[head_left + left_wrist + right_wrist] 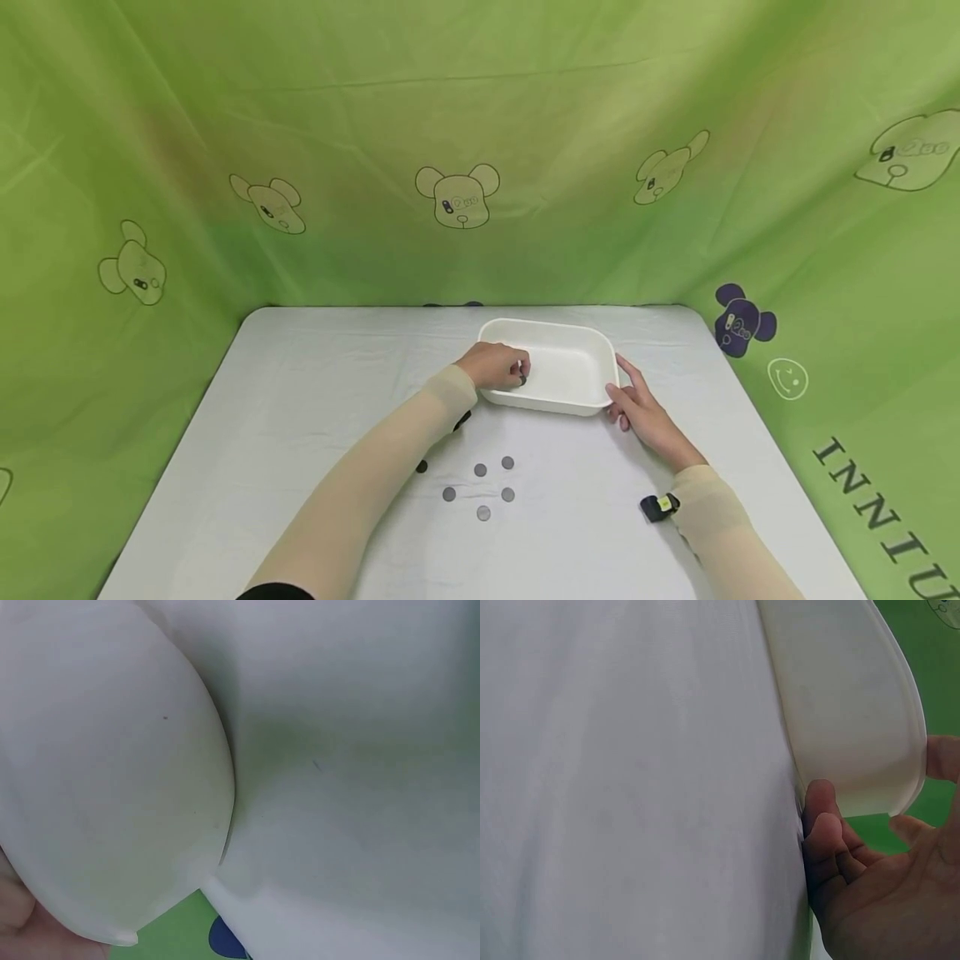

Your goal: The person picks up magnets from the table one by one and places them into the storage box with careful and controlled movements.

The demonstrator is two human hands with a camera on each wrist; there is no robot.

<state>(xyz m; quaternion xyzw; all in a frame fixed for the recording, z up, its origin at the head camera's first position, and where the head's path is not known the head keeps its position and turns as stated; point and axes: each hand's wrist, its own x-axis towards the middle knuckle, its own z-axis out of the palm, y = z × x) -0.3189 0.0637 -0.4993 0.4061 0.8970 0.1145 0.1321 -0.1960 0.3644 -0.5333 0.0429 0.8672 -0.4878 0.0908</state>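
Observation:
A white rectangular tray with rounded corners stands toward the back of the table. My left hand reaches over its left end, fingers curled, and pinches a small dark coin above the tray floor. At the right end, my right hand grips the tray by its corner, thumb at the rim and fingers against the outer wall. The right wrist view shows those fingers low beside the tray wall. In the left wrist view the tray's outer wall hides most of the left hand.
Several grey coins lie loose on the white table in front of the tray, among them one coin nearest me and a darker coin beside my left forearm. Green printed curtains enclose the table at the back and sides.

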